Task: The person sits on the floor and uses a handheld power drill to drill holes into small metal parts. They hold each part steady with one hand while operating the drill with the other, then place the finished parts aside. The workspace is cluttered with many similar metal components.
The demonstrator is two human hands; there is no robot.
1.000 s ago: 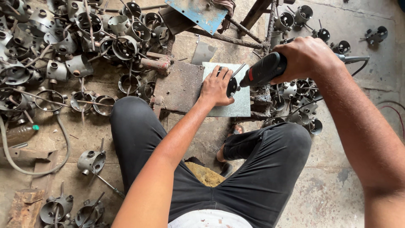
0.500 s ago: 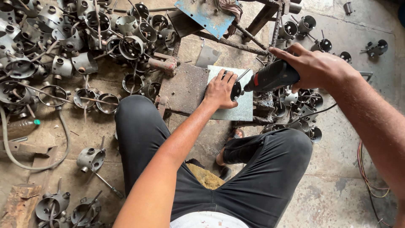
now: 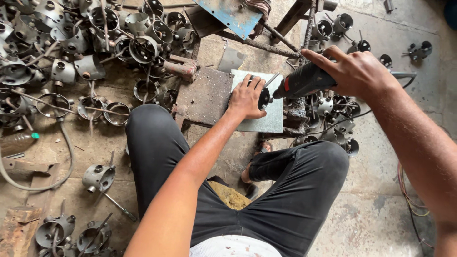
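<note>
- Looking down from the head view, the left hand lies flat, fingers spread, pressing on a pale green-grey metal sheet.
- The sheet rests on a rusty steel block on the floor, just ahead of the person's bent knees in black trousers.
- The right hand is wrapped around the body of a black power grinder, index finger stretched forward along the top.
- The grinder's disc sits right beside the left hand's fingers, over the sheet; whether it touches the metal I cannot tell.
- A heap of grey round metal housings lies to the left on the floor, and more of them lie under the right hand.
- A blue plate leans at the top, beside rusty rods.
- A plastic bottle with green cap lies at far left.
</note>
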